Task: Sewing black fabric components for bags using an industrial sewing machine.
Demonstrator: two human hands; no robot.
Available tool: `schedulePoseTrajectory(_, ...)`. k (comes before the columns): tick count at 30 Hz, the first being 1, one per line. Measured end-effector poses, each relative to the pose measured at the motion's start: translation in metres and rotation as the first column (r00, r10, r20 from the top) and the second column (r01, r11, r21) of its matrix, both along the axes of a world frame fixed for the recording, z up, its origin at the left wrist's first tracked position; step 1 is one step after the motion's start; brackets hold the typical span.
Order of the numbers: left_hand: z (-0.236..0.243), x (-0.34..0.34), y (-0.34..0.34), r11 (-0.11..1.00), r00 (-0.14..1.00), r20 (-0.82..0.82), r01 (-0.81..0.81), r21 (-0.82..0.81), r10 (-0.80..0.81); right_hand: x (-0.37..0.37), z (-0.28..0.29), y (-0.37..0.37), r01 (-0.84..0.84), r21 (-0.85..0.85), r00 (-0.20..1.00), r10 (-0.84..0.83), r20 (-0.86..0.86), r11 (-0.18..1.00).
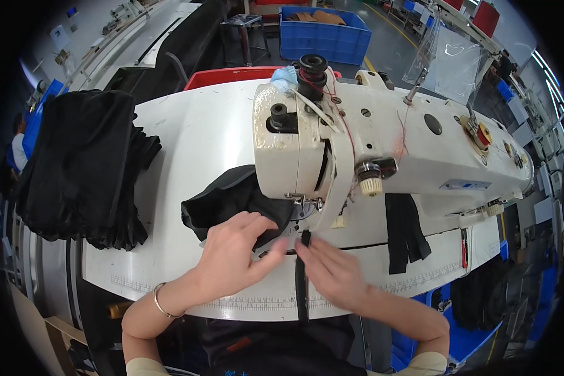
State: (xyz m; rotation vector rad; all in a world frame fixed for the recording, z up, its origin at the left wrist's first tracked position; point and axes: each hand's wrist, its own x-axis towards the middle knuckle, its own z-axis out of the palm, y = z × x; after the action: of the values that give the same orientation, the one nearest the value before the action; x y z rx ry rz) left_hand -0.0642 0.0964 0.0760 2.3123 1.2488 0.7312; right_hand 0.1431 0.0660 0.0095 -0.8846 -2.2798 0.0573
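A white sewing machine (382, 144) stands on a white table (200, 131). My left hand (235, 254) lies flat on a small piece of black fabric (229, 200) just left of the needle area, fingers spread and pressing it down. My right hand (332, 269) rests on a narrow black strip (302, 285) that runs from the presser foot toward the table's near edge; its fingertips pinch the strip's far end close to the foot. A thin bracelet circles my left wrist.
A large pile of black fabric (81, 169) lies at the table's left end. Several black strips (404, 232) lie under the machine arm at right. A blue crate (323, 34) and a red bin (229, 76) stand behind the table. More black fabric hangs low at right.
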Motion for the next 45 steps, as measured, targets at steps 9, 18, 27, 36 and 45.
schedulePoseTrajectory(9,-0.024,0.015,0.002,0.808,0.843,-0.535,0.274,0.521,0.059,0.058,-0.073,0.060,-0.028,-0.283,0.987,0.072,0.147,0.959)
schedulePoseTrajectory(18,-0.038,0.004,0.026,0.957,0.982,0.173,0.119,-0.264,-0.074,0.016,-0.031,0.034,-0.601,-0.716,0.697,-0.205,-0.687,0.356)
schedulePoseTrajectory(27,-0.065,0.009,0.023,0.944,0.977,-0.103,0.208,0.255,-0.187,0.033,0.016,0.036,-0.138,-0.618,0.974,0.219,0.057,0.774)
schedulePoseTrajectory(36,-0.257,-0.097,-0.031,0.839,0.723,-0.584,-0.530,-0.125,0.369,0.006,-0.026,0.035,-0.127,0.143,0.959,0.085,0.270,0.982)
schedulePoseTrajectory(45,-0.096,0.003,0.032,0.881,0.959,0.167,0.131,0.455,-0.229,-0.004,-0.039,0.028,-0.180,0.055,0.959,0.163,0.230,0.982)
